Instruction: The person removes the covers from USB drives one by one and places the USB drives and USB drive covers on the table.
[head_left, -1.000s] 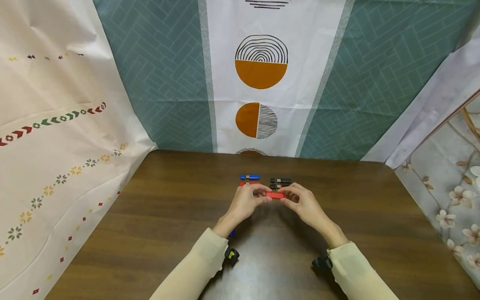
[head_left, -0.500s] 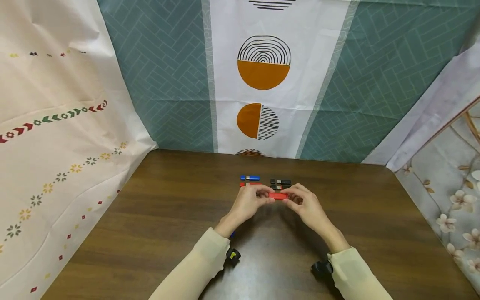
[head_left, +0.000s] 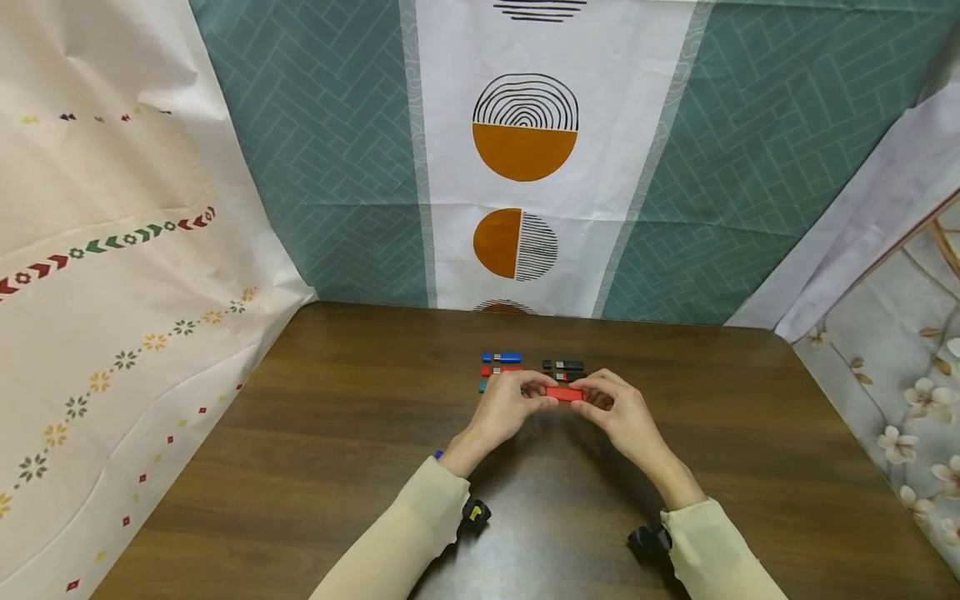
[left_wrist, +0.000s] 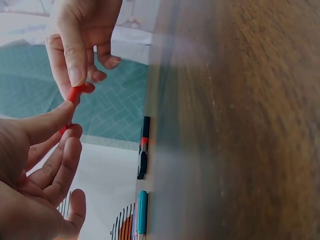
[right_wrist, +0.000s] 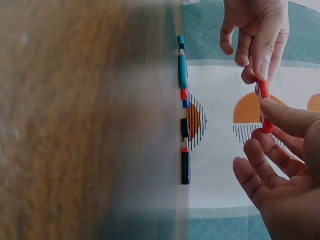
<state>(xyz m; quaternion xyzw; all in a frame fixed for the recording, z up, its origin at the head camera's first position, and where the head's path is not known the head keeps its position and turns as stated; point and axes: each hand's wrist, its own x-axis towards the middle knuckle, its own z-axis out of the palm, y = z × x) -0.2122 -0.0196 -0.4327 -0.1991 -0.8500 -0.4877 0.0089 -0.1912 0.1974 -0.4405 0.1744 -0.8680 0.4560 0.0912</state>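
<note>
Both hands hold a red USB stick (head_left: 564, 393) level above the table, one at each end. My left hand (head_left: 501, 410) pinches its left end between thumb and fingers. At the right end, the thumb and fingers of my right hand (head_left: 621, 417) pinch it. The wrist views show the red stick (right_wrist: 267, 125) seen edge-on; fingertips cover parts of it, and whether its cap is on cannot be told. Behind the hands lie a blue USB stick (head_left: 508, 357), a red one (head_left: 493, 370) and a teal one (left_wrist: 142, 212), partly hidden by my left hand.
To their right lie a black USB stick (head_left: 570, 365) and a black-and-red one (head_left: 561, 377), caps apart from the bodies. A small blue object (head_left: 438, 455) peeks out beside my left wrist. The brown table (head_left: 337, 467) ends at a patterned cloth (head_left: 360, 167).
Both hands have shifted slightly right with the red USB stick, still pinched at both ends. The teal stick's end now shows beside my left hand, and the blue object shows left of the wrist.
</note>
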